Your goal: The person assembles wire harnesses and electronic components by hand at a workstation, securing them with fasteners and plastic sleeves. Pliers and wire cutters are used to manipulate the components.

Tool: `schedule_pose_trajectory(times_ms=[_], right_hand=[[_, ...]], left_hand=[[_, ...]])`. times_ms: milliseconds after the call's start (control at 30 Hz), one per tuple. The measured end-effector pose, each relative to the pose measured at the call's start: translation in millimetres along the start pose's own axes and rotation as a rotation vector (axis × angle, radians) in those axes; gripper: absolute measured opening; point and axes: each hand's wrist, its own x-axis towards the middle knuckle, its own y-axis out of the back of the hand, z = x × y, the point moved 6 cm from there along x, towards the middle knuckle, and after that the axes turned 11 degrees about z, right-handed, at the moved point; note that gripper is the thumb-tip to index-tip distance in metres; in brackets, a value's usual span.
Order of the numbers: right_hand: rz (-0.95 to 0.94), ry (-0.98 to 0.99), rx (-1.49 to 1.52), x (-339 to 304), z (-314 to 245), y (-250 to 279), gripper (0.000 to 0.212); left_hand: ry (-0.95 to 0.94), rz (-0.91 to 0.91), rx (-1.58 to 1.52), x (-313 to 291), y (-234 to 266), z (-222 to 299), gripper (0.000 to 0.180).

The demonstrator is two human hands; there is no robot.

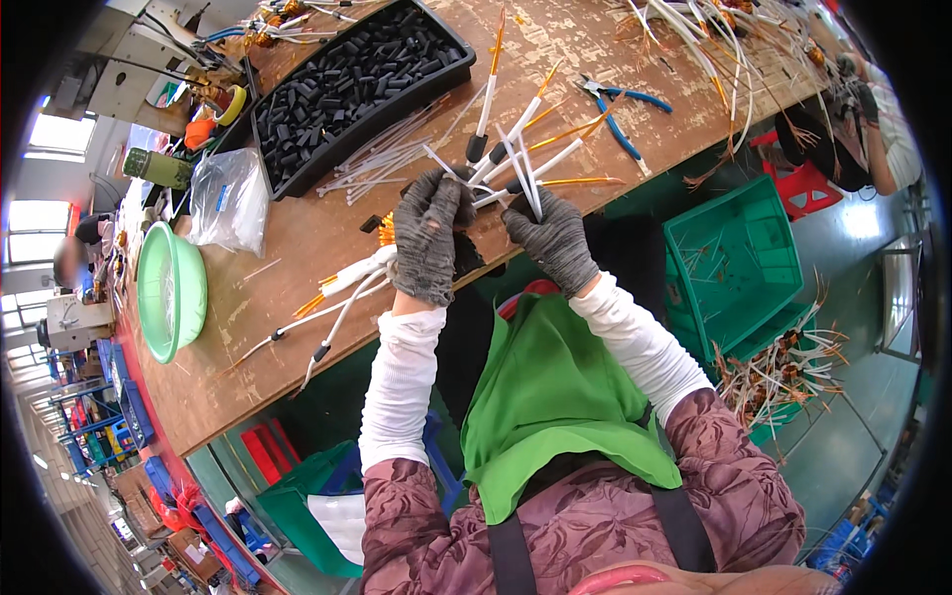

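Both my hands wear grey gloves and meet over the front edge of the wooden table. My left hand (426, 233) is closed on a bundle of white-sleeved wires (484, 114), its fingertips at the black sleeves. My right hand (550, 238) pinches narrow white strips (528, 169) that look like cable ties; their ends stick up past the fingers. The wires fan out away from me with bare copper-coloured tips. Beside my left hand, an orange copper coil (387, 230) shows partly, and more sleeved wires (347, 278) trail left. The exact grip point between the fingers is hidden.
A black tray (466, 61) full of short black tubes stands at the back left, with loose white cable ties (382, 159) before it. Blue-handled cutters (620, 124) lie to the right. A green basin (198, 297) and plastic bag (230, 203) are left; a green crate (679, 268) stands right, below table height.
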Motion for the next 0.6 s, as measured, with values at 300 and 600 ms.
schedule_pose_trajectory(times_ms=[300, 600], right_hand=[[-0.211, -0.604, 0.495, -10, 14, -3, 0.017], [-0.353, -0.768, 0.655, -16, 10, -9, 0.016]], left_hand=[[-0.103, -0.203, 0.203, -36, -9, 8, 0.015], [-0.720, 0.121, 0.574, -29, -17, 15, 0.015]])
